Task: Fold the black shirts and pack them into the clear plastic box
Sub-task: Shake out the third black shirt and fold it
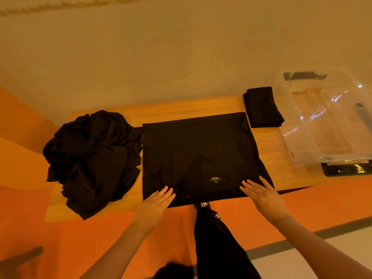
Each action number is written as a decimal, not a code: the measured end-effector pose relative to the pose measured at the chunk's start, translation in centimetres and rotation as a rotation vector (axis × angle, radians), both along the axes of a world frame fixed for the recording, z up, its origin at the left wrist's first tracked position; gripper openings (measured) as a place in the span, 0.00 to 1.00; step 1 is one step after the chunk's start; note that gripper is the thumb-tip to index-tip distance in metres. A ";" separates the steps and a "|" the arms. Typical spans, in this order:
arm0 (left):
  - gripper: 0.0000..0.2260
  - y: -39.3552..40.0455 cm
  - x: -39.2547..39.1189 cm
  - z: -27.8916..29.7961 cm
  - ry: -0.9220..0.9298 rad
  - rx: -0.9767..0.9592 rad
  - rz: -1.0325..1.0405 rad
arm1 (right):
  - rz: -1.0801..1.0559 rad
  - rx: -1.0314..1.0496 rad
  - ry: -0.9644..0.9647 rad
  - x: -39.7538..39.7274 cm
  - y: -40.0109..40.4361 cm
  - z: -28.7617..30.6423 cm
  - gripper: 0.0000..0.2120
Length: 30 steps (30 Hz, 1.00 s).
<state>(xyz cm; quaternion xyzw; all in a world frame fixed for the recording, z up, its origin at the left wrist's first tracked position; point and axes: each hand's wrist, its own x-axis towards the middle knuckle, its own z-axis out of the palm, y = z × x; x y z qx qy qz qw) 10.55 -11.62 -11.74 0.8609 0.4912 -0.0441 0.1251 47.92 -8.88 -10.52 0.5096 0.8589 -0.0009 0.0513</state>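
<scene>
1. Shirts, all black, lie in three lots on the bench (201, 109): a flat one in work, a folded one, and a heap not yet touched.
2. The flat shirt (199, 156) is spread across the middle of the bench, its near edge at the bench's near edge and a small printed label showing close to that edge. Its sides look already turned in to make a rough square, so I judge it about halfway through its folding.
3. Both hands rest on that shirt at its near edge, fingers straight and spread, palms down. The left hand (159, 200) presses near the shirt's near left corner, the right hand (261, 192) near its near right corner. Neither is pinching cloth.
4. One folded shirt (262, 106) sits near the far right corner of the bench, just beside the clear plastic box (330, 121) and not inside it.
5. The box stands past the right end of the bench. Through its walls I see no shirt lying on its floor, though glare hides part of it; packing seems not yet begun.
6. The crumpled heap of shirts (92, 160) covers the left end of the bench, touching the flat shirt's left edge. How many it holds cannot be told.
7. Left to do, by my reading: finish this fold, work through the heap, then pack everything.
</scene>
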 end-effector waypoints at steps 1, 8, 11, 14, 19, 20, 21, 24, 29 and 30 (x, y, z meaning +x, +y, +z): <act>0.32 0.2 0.1 0.9 -0.020 -0.041 0.019 | 0.015 0.001 0.013 0.2 0.4 0.1 0.30; 0.17 1.6 -0.3 3.3 -0.294 -0.265 0.223 | 0.042 -0.071 0.043 1.1 2.6 1.1 0.30; 0.15 2.5 -0.2 4.8 -0.357 -0.424 0.338 | -0.030 -0.151 0.113 0.8 3.2 1.7 0.28; 0.10 4.0 -0.7 6.0 -0.384 -0.475 0.455 | -0.165 -0.316 0.234 0.6 4.7 3.6 0.16; 0.07 9.0 -1.9 8.5 -0.478 -0.579 0.569 | -0.327 -0.628 0.266 0.9 11.1 7.0 0.14; 0.07 10.3 -2.1 9.3 -0.496 -0.575 0.590 | -0.345 -0.651 0.275 0.9 12.8 7.8 0.14; 0.08 11.7 -2.5 9.6 -0.514 -0.570 0.616 | -0.353 -0.643 0.268 0.8 14.6 8.5 0.14; 0.08 15.9 -3.3 10.8 -0.579 -0.557 0.687 | -0.354 -0.610 0.240 0.3 20.0 10.3 0.16; 0.06 22.0 -4.2 10.7 -0.550 -0.540 0.775 | -0.379 -0.604 0.118 -1.4 27.8 9.9 0.16; 0.04 22.9 -4.4 10.2 -0.523 -0.519 0.800 | -0.377 -0.587 0.055 -1.8 29.0 9.6 0.16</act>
